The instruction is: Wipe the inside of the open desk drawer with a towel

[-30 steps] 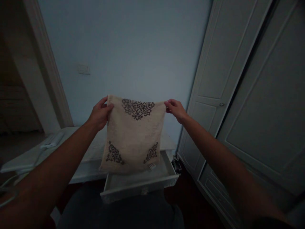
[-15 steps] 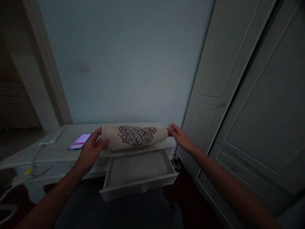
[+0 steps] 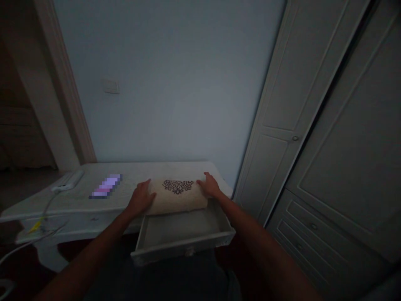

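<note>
A beige cloth with a dark ornamental pattern point(image 3: 177, 200), folded or rolled into a bundle, lies between my hands over the back part of an open white drawer point(image 3: 184, 228). My left hand point(image 3: 140, 198) grips its left end, thumb at the front. At the right end, my right hand point(image 3: 210, 186) holds the cloth with the thumb on its top and the index finger stretched out. The drawer's visible front part holds nothing. Whether the cloth's underside touches the drawer is hidden.
The white desk point(image 3: 125, 169) stands against a blue wall point(image 3: 169, 83). A phone with a lit, blurred screen point(image 3: 105, 186) and a white power strip point(image 3: 68, 180) with a cable lie on its left. A pale wardrobe point(image 3: 278, 167) rises on the right.
Both hands have moved inward and closer together, and the cloth has come lower and nearer the drawer. It looks shorter from end to end. The drawer stays open.
</note>
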`<action>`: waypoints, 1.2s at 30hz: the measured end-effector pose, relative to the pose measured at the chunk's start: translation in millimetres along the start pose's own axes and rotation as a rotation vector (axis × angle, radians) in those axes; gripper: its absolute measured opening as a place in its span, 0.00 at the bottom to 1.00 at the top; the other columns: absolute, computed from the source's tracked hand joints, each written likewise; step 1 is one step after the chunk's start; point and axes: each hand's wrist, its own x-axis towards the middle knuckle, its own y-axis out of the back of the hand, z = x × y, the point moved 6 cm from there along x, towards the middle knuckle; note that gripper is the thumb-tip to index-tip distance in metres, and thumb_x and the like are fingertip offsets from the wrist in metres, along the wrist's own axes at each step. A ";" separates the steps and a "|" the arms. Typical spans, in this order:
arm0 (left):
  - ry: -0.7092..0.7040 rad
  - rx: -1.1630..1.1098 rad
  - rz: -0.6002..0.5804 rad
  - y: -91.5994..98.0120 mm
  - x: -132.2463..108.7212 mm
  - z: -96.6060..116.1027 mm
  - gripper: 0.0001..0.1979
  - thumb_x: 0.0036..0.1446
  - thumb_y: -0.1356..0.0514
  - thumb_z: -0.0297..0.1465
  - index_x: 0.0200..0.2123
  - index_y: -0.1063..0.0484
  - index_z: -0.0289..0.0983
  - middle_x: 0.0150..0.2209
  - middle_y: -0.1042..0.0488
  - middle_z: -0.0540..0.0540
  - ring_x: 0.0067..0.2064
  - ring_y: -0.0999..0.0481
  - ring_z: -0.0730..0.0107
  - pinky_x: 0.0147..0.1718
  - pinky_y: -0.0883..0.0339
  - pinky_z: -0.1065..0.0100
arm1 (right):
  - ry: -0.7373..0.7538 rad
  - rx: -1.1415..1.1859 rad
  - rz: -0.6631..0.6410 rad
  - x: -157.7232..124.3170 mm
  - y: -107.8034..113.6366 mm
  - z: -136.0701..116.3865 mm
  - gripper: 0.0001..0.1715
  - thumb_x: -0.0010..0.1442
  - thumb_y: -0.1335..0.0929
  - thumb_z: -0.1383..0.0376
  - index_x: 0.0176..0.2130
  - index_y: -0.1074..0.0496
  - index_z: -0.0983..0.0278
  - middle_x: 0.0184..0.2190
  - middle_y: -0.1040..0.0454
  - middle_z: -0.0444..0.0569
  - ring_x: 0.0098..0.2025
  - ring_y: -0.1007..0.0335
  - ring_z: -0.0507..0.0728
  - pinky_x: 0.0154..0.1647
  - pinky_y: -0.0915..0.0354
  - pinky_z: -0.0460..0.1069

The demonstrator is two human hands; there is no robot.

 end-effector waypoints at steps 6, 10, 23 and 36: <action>-0.503 0.716 -0.265 -43.2 -61.4 2.5 0.48 0.48 0.29 0.28 0.73 0.38 0.48 0.75 0.40 0.39 0.75 0.41 0.40 0.71 0.50 0.40 | 0.547 -0.224 -0.219 -72.2 -54.9 -36.6 0.64 0.54 0.19 0.49 0.76 0.46 0.62 0.76 0.45 0.62 0.77 0.52 0.71 0.76 0.53 0.64; -0.594 0.947 -0.186 -44.1 -59.1 4.9 0.37 0.60 0.42 0.21 0.72 0.36 0.42 0.72 0.33 0.35 0.70 0.31 0.48 0.68 0.40 0.49 | 0.572 -0.362 -0.175 -74.4 -68.2 -33.6 0.58 0.58 0.25 0.69 0.78 0.53 0.65 0.76 0.46 0.68 0.77 0.52 0.71 0.74 0.52 0.67; -0.364 0.637 -0.230 -12.7 -34.6 52.6 0.22 0.72 0.53 0.37 0.59 0.26 0.41 0.49 0.15 0.41 0.47 0.16 0.55 0.45 0.29 0.60 | 0.146 0.292 0.086 -61.7 -10.1 -3.8 0.21 0.70 0.41 0.61 0.59 0.32 0.62 0.45 0.21 0.51 0.46 0.24 0.61 0.50 0.31 0.55; -0.070 -0.108 0.015 11.2 -18.0 139.8 0.15 0.59 0.45 0.47 0.33 0.28 0.42 0.30 0.23 0.51 0.35 0.23 0.60 0.36 0.34 0.64 | -0.251 1.426 -0.005 -110.2 4.0 -2.8 0.24 0.54 0.26 0.47 0.42 0.22 0.61 0.33 0.19 0.48 0.41 0.21 0.65 0.48 0.28 0.58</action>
